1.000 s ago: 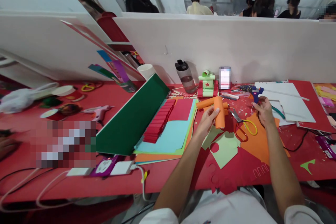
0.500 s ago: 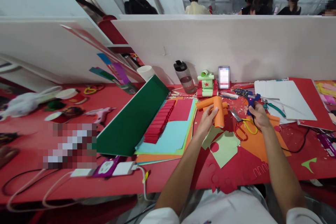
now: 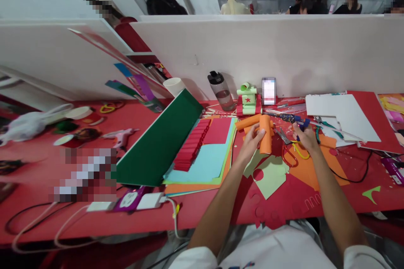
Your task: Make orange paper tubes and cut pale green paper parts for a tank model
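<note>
Left hand [image 3: 251, 143] has its grip on an upright orange paper tube [image 3: 266, 135], thumb along the side, held up above the desk [image 3: 126, 222]. Right hand [image 3: 305, 138] has its grip closed around a dark blue plastic glue gun [image 3: 288, 118], nozzle pointing left at the tube's upper end. Can't tell if the tip's actually touching. A long whitish glue stick [image 3: 341, 131] pokes out the back.

Just behind the left fingers there's a couple more orange paper rolls [image 3: 248, 123] lying down. Between the hands you've got metal scissors [image 3: 283, 135] with red and yellow handles, and an orange paper sheet [image 3: 330, 164] lies under the right wrist. Nearer the body is a pale green paper offcut [image 3: 273, 178], with a round cutout showing red.

Further out, a light green and red paper model [image 3: 248, 99] with a red star sits near the back, between a clear bottle with a black lid [image 3: 223, 94] and a propped-up phone [image 3: 269, 91]. Way left, a dark green board [image 3: 158, 145] leans beside stacked coloured paper [image 3: 202, 164], and a white partition [image 3: 315, 54] runs along the back.
</note>
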`<state>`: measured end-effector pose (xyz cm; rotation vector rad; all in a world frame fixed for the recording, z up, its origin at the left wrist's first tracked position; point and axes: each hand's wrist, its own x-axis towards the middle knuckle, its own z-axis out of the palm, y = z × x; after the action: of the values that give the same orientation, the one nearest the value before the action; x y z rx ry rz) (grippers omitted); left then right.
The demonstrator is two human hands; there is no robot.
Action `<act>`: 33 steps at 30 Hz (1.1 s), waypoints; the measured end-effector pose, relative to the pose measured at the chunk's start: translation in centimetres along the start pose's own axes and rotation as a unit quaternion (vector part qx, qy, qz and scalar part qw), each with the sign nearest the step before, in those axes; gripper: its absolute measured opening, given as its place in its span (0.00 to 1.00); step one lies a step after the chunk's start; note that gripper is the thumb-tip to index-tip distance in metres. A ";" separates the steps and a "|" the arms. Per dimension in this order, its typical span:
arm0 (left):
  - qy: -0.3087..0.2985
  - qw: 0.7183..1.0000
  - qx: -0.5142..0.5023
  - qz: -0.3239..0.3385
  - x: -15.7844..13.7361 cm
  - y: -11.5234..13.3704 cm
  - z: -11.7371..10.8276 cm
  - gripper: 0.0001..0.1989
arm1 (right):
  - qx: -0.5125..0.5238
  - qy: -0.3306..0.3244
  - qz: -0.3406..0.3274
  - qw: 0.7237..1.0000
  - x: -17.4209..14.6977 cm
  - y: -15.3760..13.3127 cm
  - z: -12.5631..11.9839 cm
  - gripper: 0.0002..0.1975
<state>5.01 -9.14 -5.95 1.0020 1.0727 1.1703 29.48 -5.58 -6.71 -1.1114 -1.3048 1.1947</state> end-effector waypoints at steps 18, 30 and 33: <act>-0.012 1.000 0.018 0.003 -0.3 0.0 0.5 0.31 | -0.157 0.071 -0.012 0.985 -0.8 -1.7 0.9 0.29; 0.026 1.000 0.008 -0.007 0.0 -0.6 0.1 0.29 | -0.163 0.007 0.009 0.986 -1.0 -1.8 0.5 0.28; 0.038 0.999 -0.002 -0.006 0.3 -0.7 0.0 0.29 | -0.169 -0.028 0.023 0.985 -1.1 -1.9 0.3 0.28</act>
<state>5.13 -8.96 -6.65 0.9534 1.1340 1.2087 29.28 -6.91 -4.89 -1.3626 -1.5733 1.0682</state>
